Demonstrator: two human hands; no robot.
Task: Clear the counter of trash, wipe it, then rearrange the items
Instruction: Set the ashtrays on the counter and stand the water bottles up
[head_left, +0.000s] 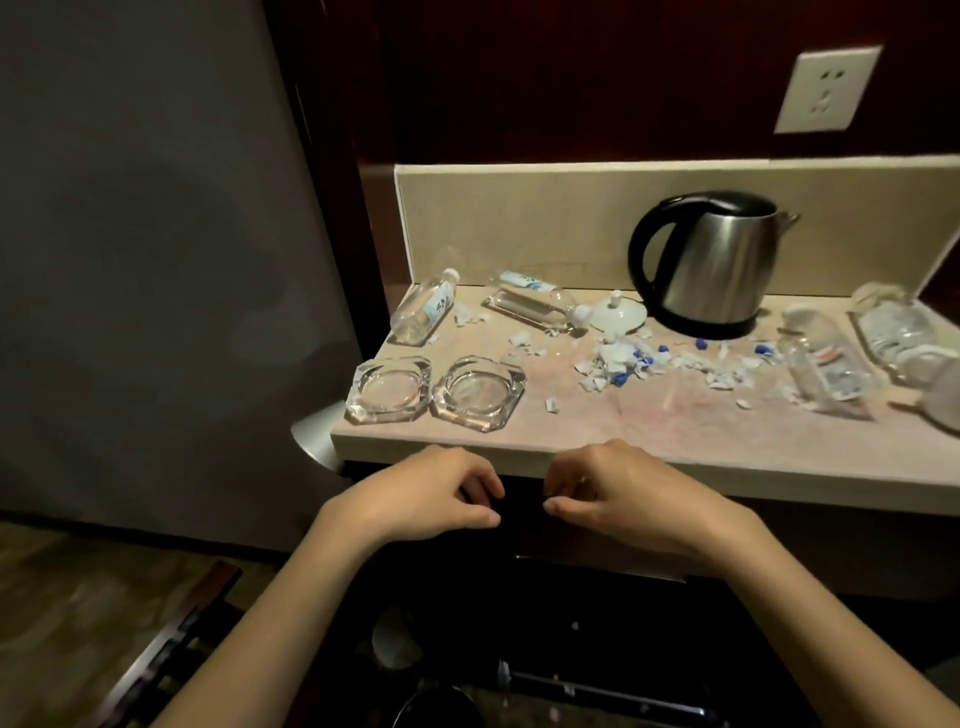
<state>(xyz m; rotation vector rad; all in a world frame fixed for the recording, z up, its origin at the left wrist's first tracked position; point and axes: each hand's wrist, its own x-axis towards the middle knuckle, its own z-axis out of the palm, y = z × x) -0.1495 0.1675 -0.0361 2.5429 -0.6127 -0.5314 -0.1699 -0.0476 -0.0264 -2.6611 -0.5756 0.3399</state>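
Hovering below the counter (597, 447) edge, our left hand (431, 493) and right hand (618, 499) hang loosely curled, thumbs nearly meeting, holding nothing; paper scraps (623, 358) and toppled bottles (423, 307) lie beyond them.

So on the counter (649, 431): two ashtrays (388, 388) (479, 392) side by side at the front left, two bottles (423, 306) (535, 304) lying behind them, kettle (711, 262) at the back, a lid (618, 313) just left of it, paper scraps (618, 358) scattered in front, two more bottles (826, 358) (898, 332) lying far right.
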